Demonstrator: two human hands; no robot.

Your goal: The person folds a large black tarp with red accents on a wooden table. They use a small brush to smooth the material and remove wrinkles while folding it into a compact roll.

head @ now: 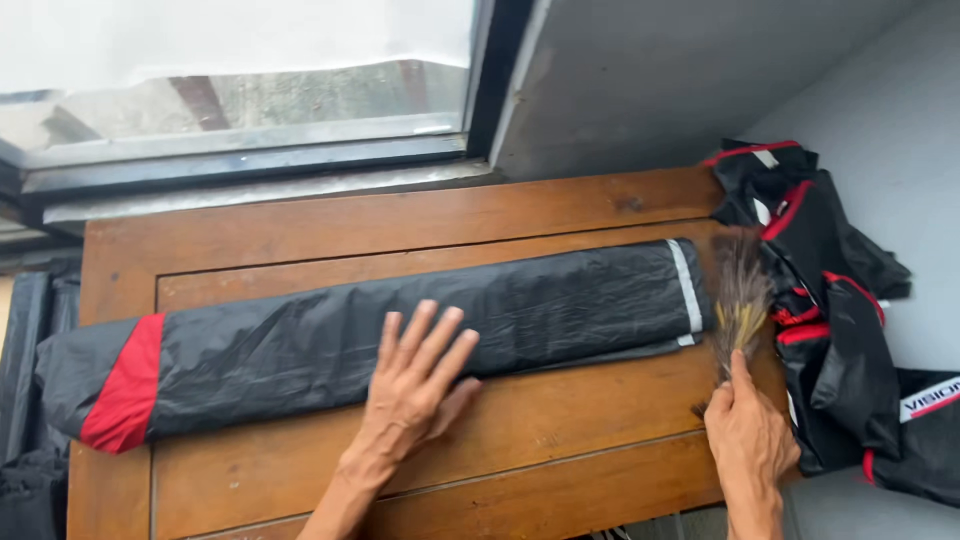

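My brush (741,290) blurs into streaks, its handle hidden inside my right hand (750,440). My left hand (415,385) covers part of the bag (560,300). The table's (300,225) near edge runs out of frame.

Two bare hands and their forearms enter from the lower edge of the view. The left hand (415,375) shows its back, with four long fingers and a thumb, visible knuckles and short, unpainted nails; tendons ridge the back of the hand towards the wrist. The right hand (748,435) also shows its back, with creased knuckles and raised veins. Neither hand wears a glove, ring, watch or bracelet. Below each hand the wrist and forearm are uncovered as far as the frame edge; no sleeve or cuff reaches into view on either arm.
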